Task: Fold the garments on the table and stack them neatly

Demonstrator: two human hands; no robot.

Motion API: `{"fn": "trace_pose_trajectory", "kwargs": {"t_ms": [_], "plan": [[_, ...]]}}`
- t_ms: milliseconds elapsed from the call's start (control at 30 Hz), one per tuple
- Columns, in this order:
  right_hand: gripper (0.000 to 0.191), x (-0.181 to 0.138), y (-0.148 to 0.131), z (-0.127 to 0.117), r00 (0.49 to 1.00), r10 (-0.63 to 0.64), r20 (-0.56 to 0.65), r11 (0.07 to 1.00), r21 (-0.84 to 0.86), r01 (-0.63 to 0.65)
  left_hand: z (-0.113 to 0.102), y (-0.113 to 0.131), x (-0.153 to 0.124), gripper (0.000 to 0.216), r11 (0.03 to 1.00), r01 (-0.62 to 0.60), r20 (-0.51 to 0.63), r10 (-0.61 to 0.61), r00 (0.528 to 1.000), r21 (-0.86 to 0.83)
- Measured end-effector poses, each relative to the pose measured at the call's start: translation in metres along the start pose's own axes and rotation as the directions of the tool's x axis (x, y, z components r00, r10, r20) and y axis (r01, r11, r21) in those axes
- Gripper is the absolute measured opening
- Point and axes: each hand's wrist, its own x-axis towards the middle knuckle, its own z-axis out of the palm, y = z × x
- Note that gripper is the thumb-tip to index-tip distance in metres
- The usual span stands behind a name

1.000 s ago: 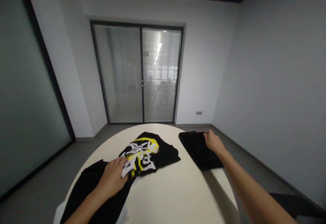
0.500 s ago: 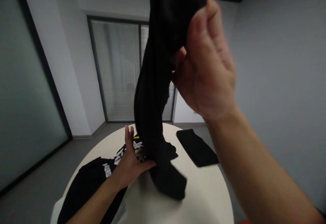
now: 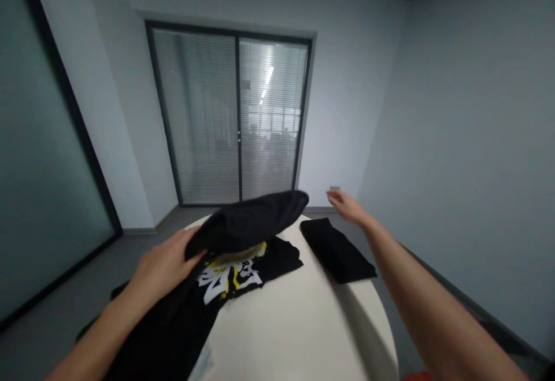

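In the head view a length of plain black cloth [image 3: 249,219] is lifted over the table, its far end sticking out in mid-air. My left hand [image 3: 167,268] grips its near edge, thumb below and fingers on top. Underneath lies a black garment [image 3: 243,277] with a white and yellow print, trailing off the table's near left side. Whether the lifted cloth belongs to that garment, I cannot tell. My right hand [image 3: 344,204] is apart from the cloth with fingers stretched out, above and beyond a folded black cloth [image 3: 338,251] lying on the right.
Everything lies on a round, cream-coloured table [image 3: 295,317]. A bit of pale material [image 3: 203,363] shows at its near edge. Beyond stand glass doors with blinds [image 3: 234,121], with a grey wall [image 3: 459,138] to the right.
The black cloth, held up high by my right hand before, has come down toward the table. My right hand has let go and moved down and away; my left has moved left and holds the cloth.
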Motion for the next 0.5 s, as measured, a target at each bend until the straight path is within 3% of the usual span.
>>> {"fn": "trace_pose_trajectory", "kwargs": {"t_ms": [100,167,267,367,433,500], "plan": [[0.039,-0.055,0.072,-0.004,0.998,0.023,-0.053,0.997,-0.077,-0.027,0.064,-0.008,-0.018,0.078,0.999,-0.017,0.184,0.012,0.983,0.027],[0.044,-0.085,0.109,-0.005,0.972,-0.176,-0.158,0.974,-0.173,0.148,0.094,-0.011,-0.031,0.085,0.996,-0.044,0.206,0.026,0.978,0.081],[0.041,-0.104,0.145,-0.003,0.853,-0.476,-0.213,0.875,-0.204,0.438,0.11,-0.014,-0.04,0.073,0.987,-0.034,0.204,0.002,0.979,0.154],[0.024,-0.093,0.143,0.004,0.825,-0.541,-0.161,0.841,-0.087,0.535,0.104,-0.02,-0.035,0.061,0.991,-0.023,0.201,-0.003,0.98,0.13],[0.017,-0.078,0.117,0.01,0.847,-0.52,-0.109,0.854,-0.048,0.518,0.099,-0.023,-0.031,0.059,0.996,-0.015,0.205,-0.004,0.979,0.091],[0.01,-0.064,0.074,0.017,0.894,-0.443,-0.065,0.887,-0.177,0.427,0.094,-0.022,-0.029,0.064,0.998,-0.017,0.198,0.004,0.98,0.062]]}}
